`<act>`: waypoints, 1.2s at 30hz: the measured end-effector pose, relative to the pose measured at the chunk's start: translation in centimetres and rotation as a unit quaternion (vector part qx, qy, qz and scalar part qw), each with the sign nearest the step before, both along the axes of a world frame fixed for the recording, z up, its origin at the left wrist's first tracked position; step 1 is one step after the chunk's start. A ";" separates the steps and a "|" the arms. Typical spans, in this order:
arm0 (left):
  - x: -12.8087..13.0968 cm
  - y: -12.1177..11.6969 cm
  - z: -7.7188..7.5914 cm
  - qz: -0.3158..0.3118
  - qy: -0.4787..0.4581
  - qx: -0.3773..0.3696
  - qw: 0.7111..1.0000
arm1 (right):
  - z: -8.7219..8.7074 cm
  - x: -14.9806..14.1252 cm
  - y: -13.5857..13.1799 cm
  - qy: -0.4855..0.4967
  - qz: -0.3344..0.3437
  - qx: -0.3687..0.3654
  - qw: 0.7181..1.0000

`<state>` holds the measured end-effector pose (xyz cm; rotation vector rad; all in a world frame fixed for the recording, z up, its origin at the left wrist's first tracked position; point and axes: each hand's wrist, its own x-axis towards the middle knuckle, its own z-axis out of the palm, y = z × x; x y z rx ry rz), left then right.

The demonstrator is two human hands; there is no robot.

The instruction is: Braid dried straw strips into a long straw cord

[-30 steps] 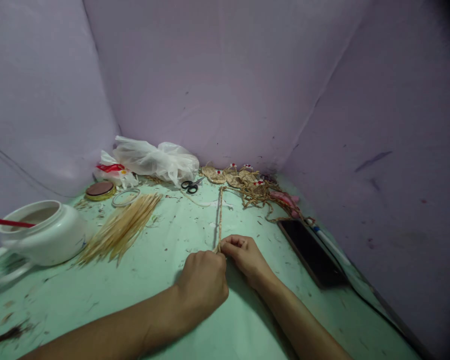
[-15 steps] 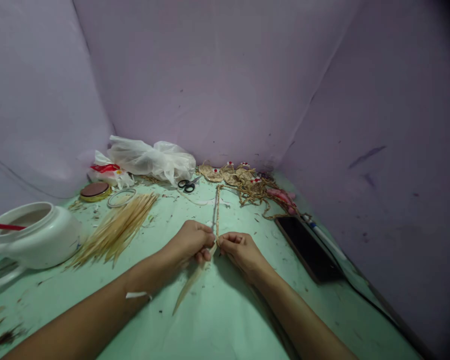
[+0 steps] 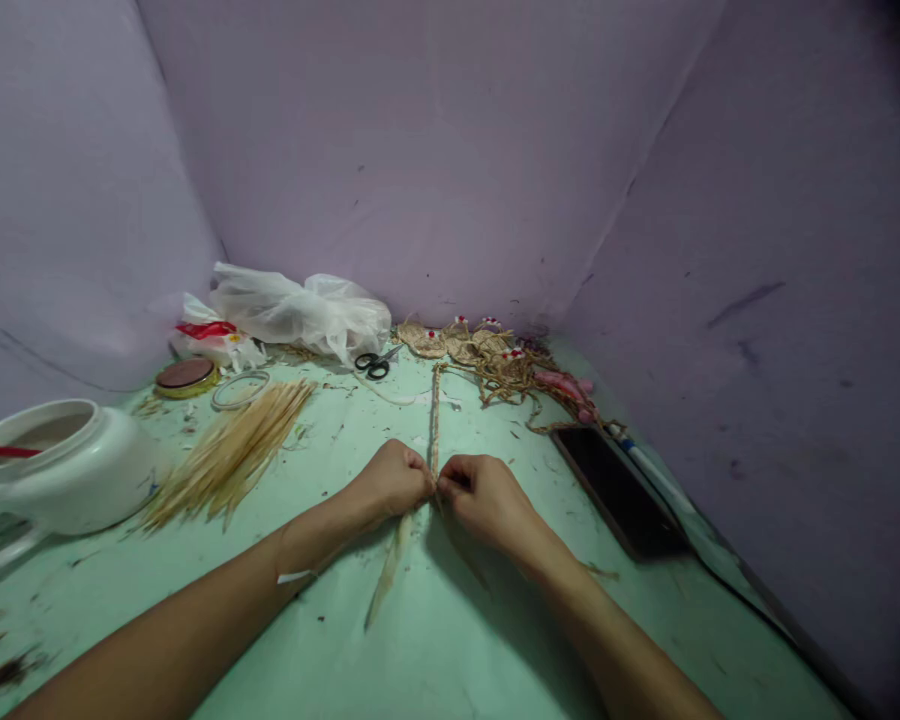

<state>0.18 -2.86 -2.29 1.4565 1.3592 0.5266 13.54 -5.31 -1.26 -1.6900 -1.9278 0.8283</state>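
A thin braided straw cord (image 3: 435,415) stretches from the far part of the green table toward me. At its near end my left hand (image 3: 399,478) is closed, thumb and fingers pinching the loose straw strands. Close against it, my right hand (image 3: 484,492) pinches the strands from the other side, fingers curled. A pale flat strand (image 3: 390,570) hangs down toward me below my left hand. Another strand, blurred, trails beneath my right hand. The exact crossing of the strands between the fingertips is hidden. A small white strip (image 3: 296,576) clings to my left forearm.
On the left are a bundle of straw strips (image 3: 232,450) and a white pot (image 3: 67,470) with a red stick. Farther back lie a plastic bag (image 3: 307,315), black scissors (image 3: 375,364) and woven straw pieces (image 3: 465,345). A phone (image 3: 619,495) and cable lie right.
My hands have drawn together at the cord's near end, and my left fingers have closed in. The hanging strand has swung slightly right; another strand now shows under my right hand.
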 end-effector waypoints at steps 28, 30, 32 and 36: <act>-0.9 -0.9 1.5 -0.064 0.030 0.158 0.985 | -0.1 0.5 1.7 0.462 0.024 -0.363 0.809; -1.0 -0.9 1.4 -0.085 0.051 0.182 0.978 | -0.3 0.8 1.8 0.433 0.040 -0.386 0.814; -1.0 -0.8 1.4 -0.106 0.067 0.201 0.972 | -0.6 0.9 1.8 0.406 0.032 -0.383 0.829; -1.2 -0.4 1.6 -0.159 0.112 0.234 0.953 | -1.1 0.7 1.7 0.405 -0.018 -0.326 0.854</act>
